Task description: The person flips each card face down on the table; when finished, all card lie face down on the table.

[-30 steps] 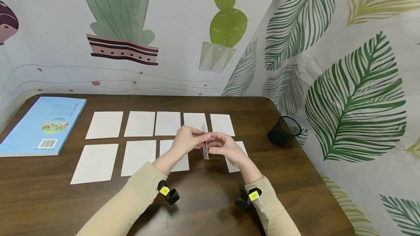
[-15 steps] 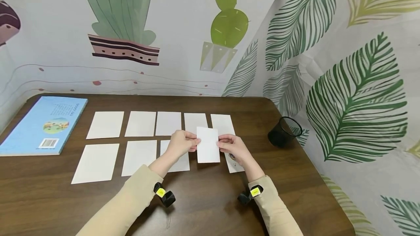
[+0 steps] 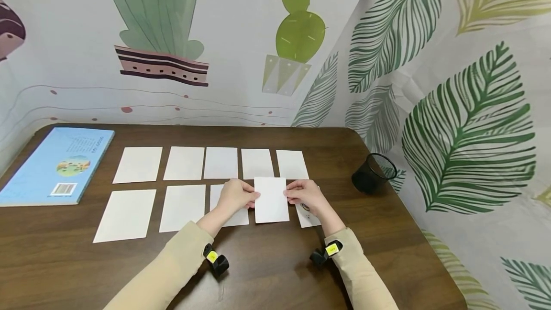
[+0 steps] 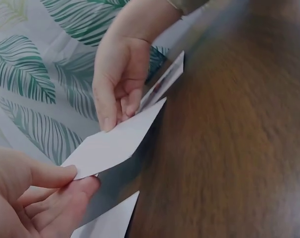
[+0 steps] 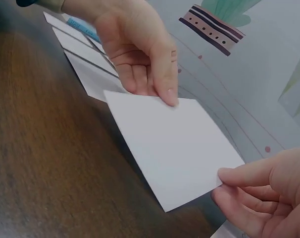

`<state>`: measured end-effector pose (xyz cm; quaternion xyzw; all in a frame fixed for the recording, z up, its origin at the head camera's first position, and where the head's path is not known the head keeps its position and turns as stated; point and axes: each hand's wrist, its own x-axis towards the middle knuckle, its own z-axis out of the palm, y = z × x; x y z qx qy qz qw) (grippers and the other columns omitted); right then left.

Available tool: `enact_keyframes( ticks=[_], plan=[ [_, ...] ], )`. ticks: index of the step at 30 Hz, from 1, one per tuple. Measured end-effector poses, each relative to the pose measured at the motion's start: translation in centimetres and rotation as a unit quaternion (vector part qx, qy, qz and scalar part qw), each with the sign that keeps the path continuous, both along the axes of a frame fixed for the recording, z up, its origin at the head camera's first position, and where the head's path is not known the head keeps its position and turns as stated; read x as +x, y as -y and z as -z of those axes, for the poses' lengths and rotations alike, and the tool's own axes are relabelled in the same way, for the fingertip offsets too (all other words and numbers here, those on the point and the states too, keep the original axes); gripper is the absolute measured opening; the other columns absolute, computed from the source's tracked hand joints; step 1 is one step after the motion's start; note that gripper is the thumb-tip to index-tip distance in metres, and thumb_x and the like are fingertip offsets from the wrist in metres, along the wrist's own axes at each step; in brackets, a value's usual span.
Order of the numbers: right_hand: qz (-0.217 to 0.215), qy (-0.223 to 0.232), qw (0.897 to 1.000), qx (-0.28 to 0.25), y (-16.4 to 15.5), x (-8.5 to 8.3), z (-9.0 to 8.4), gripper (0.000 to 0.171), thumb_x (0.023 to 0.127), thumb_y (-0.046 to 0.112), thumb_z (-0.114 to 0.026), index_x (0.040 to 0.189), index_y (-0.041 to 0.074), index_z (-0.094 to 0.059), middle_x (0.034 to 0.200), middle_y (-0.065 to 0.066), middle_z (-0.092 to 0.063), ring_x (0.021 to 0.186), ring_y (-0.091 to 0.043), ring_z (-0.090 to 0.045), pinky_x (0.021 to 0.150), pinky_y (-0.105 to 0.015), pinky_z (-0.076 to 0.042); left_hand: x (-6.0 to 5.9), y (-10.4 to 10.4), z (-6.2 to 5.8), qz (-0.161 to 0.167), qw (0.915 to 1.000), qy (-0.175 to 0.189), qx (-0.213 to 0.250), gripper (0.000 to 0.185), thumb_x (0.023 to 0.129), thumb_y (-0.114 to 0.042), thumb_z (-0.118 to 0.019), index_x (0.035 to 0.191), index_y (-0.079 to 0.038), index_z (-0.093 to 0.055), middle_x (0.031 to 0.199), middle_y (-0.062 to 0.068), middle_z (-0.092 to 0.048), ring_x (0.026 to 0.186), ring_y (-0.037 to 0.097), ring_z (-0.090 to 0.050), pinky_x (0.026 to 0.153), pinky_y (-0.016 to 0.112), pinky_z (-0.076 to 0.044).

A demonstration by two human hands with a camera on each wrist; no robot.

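Between both hands is a white card (image 3: 271,200), its blank side up, held just over the table in the gap of the near row. My left hand (image 3: 234,196) pinches its left edge between thumb and fingers. On the opposite edge, my right hand (image 3: 307,197) pinches it the same way. The right wrist view shows the blank face of the card (image 5: 165,148) tilted, with a thumb on top at each side. Partly under my right hand lies a card with a printed picture (image 3: 308,217), mostly covered.
Several blank white cards (image 3: 137,164) lie in two rows on the brown wooden table (image 3: 267,267). A blue book (image 3: 58,164) is at the far left. A black mesh cup (image 3: 369,176) stands near the right edge. Behind is a patterned wall covering (image 3: 241,37).
The card was edge-on between my hands; it has turned so its blank side faces up, then come down toward the table. Both hands have moved apart to its opposite edges.
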<state>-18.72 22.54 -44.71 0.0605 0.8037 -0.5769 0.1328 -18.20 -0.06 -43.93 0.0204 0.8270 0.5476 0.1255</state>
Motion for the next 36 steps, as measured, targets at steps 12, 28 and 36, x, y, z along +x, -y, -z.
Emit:
enact_keyframes(
  ticks=[12,28,36],
  plan=[
    [0.021,0.004,0.998,0.063,0.9,-0.4,-0.1,0.018,0.083,0.001,-0.073,0.096,-0.011,-0.068,0.075,-0.008,-0.070,0.058,-0.007,-0.062,0.061,-0.020,-0.057,-0.1,0.1,0.3,0.002,0.9939,-0.023,-0.108,0.013,0.079,-0.013,-0.080,0.085,-0.002,-0.077,0.056,0.001,-0.069,0.049,0.007,-0.063,0.054,0.020,-0.050],
    [0.040,0.017,0.994,0.097,1.4,-0.4,-0.1,0.014,0.081,0.002,-0.076,0.091,-0.007,-0.070,0.078,-0.012,-0.071,0.058,-0.007,-0.063,0.063,-0.023,-0.058,-0.1,0.2,0.2,0.009,0.9840,-0.063,-0.166,0.019,0.074,-0.010,-0.081,0.088,0.001,-0.076,0.064,0.002,-0.071,0.055,0.009,-0.065,0.068,0.032,-0.056],
    [0.030,0.024,0.995,0.097,1.5,-0.3,0.0,0.014,0.081,0.000,-0.076,0.090,-0.008,-0.070,0.077,-0.012,-0.069,0.059,-0.007,-0.063,0.063,-0.022,-0.058,0.1,0.1,0.2,-0.001,0.9833,-0.064,-0.171,0.022,0.073,-0.008,-0.081,0.092,0.003,-0.076,0.114,0.016,-0.072,0.071,0.014,-0.068,0.073,0.034,-0.058]
  ],
)
